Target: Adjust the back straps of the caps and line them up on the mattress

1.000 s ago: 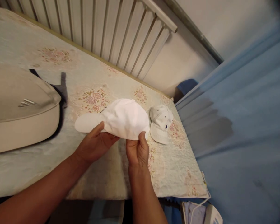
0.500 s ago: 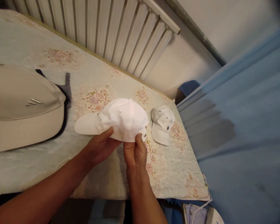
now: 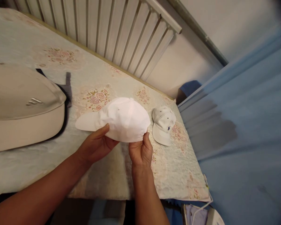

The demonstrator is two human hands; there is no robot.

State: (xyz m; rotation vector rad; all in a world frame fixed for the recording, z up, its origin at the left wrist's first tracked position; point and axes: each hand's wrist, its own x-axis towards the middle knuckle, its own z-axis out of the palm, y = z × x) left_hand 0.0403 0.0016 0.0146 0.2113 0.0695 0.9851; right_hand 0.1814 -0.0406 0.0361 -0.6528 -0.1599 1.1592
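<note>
A plain white baseball cap (image 3: 128,120) is held above the floral bedspread, its brim pointing left. My left hand (image 3: 98,143) grips the lower edge near the brim, thumb on the outside and the other fingers underneath. At the back end of the same edge, my right hand (image 3: 140,150) pinches the cap with its thumb upward. Just right of it, a smaller white cap (image 3: 164,123) with a dark blue emblem rests on the bedspread. On the left lies a large beige backpack or bag (image 3: 23,97) with silver stripes and dark straps.
The floral bedspread (image 3: 178,175) covers a bed or table. Behind it stand a white radiator (image 3: 103,34) and a wall pipe. A blue curtain (image 3: 248,131) hangs on the right. Below the near right corner are a white cable and a box with lilac cloth (image 3: 196,215).
My right hand has slid slightly right along the cap's edge toward its back. The cap looks smoother and more rounded, and my left hand has shifted slightly left.
</note>
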